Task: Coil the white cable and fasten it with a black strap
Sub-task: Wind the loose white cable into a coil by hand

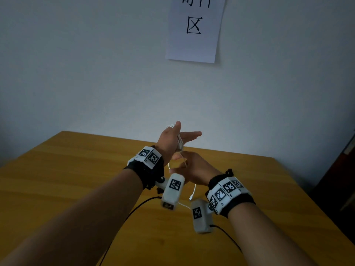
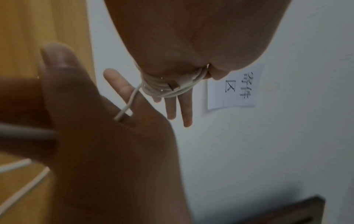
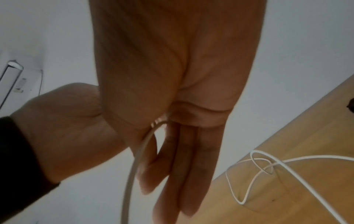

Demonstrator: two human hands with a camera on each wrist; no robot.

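My left hand (image 1: 173,138) is raised above the table with its fingers straight; in the left wrist view (image 2: 178,106) they point away from the camera. Several turns of the white cable (image 2: 168,86) are wound round that hand, and a connector lies tucked under the turns. Just below it, my right hand (image 1: 192,167) pinches the free run of cable (image 3: 137,153) between thumb and fingers. From there the cable hangs down to a small plug end (image 1: 190,198) near the table. No black strap can be made out.
The yellow wooden table (image 1: 76,169) meets a white wall bearing a paper sign (image 1: 194,29). Loose cable loops (image 3: 266,165) lie on the tabletop. A small dark thing (image 3: 351,106) sits at the frame's right edge. Dark furniture (image 1: 342,169) stands at the right.
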